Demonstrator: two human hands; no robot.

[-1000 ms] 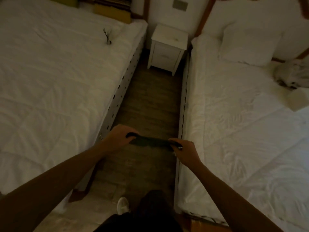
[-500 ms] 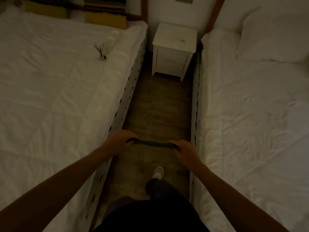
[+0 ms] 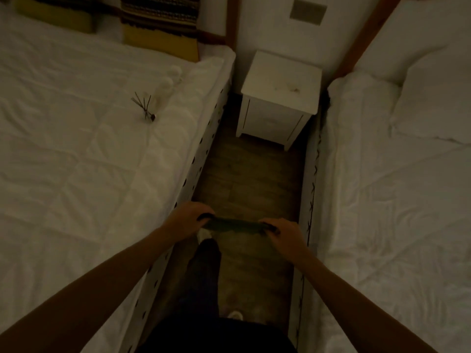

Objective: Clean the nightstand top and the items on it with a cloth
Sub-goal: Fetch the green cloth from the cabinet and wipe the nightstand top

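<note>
Right now my left hand and right hand each pinch one end of the dark cloth, stretched between them. Ahead, well apart, stands the nightstand. I should fold the cloth into a pad before wiping its top.

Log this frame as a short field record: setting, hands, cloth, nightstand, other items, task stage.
setting: dim aisle of wood floor between two white beds
left hand: grips one end of the cloth
right hand: grips the other end
cloth: dark, stretched between both hands
nightstand: white, ahead against the wall; faint smudge on top
other items: bundle of dark sticks on the left bed
task stage: wiping not yet begun
</note>
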